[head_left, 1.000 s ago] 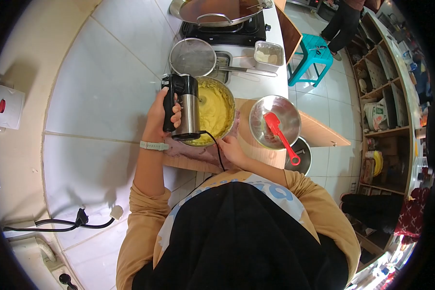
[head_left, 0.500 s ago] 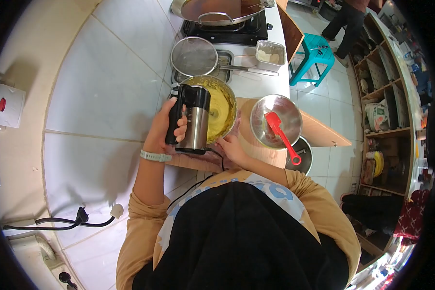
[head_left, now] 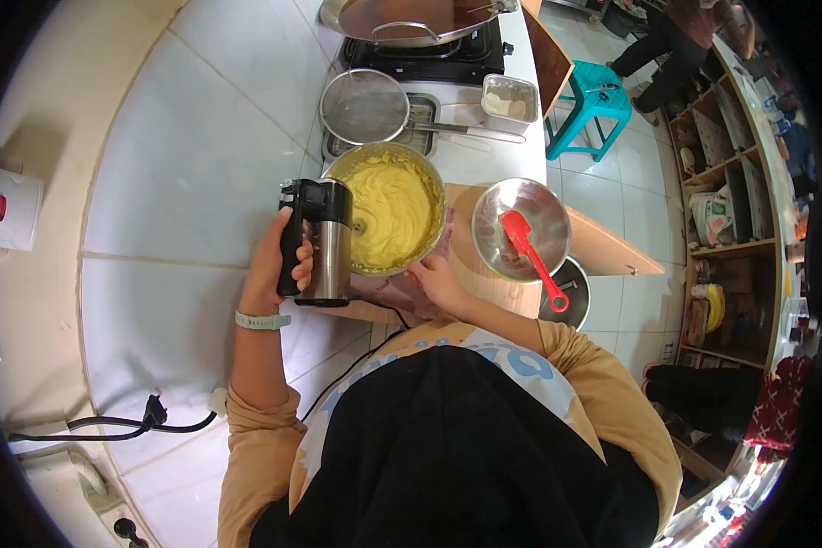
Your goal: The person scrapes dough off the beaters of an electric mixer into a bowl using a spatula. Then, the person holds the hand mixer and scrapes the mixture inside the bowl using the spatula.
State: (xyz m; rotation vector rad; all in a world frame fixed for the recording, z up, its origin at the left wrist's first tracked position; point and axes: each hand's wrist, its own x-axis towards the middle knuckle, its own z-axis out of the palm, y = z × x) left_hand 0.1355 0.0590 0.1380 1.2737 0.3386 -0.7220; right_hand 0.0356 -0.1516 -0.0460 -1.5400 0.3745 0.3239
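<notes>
A black and silver electric hand mixer (head_left: 327, 251) is in my left hand (head_left: 279, 260), whose fingers wrap round its black handle. The mixer's body sits over the left rim of a mixing bowl (head_left: 436, 180), and only a bit of the beater end shows in the bowl. Thick yellow batter (head_left: 395, 210) with swirl ridges fills the bowl. My right hand (head_left: 440, 281) pinches the bowl's near right rim. To the right, a red spatula (head_left: 521, 235) leans in a steel bowl (head_left: 491, 245).
A mesh strainer (head_left: 365, 107) lies past the batter bowl, beside a square metal tin (head_left: 510, 103). Farther back, a wide pan (head_left: 352, 20) of brown liquid stands on a black stove (head_left: 429, 64). A teal stool (head_left: 598, 105), shelves (head_left: 749, 251) and another person (head_left: 667, 46) are at right.
My left hand has moved the mixer left and slightly toward me, to the bowl's left side, uncovering more batter. My right hand stays at the rim. The other person has shifted.
</notes>
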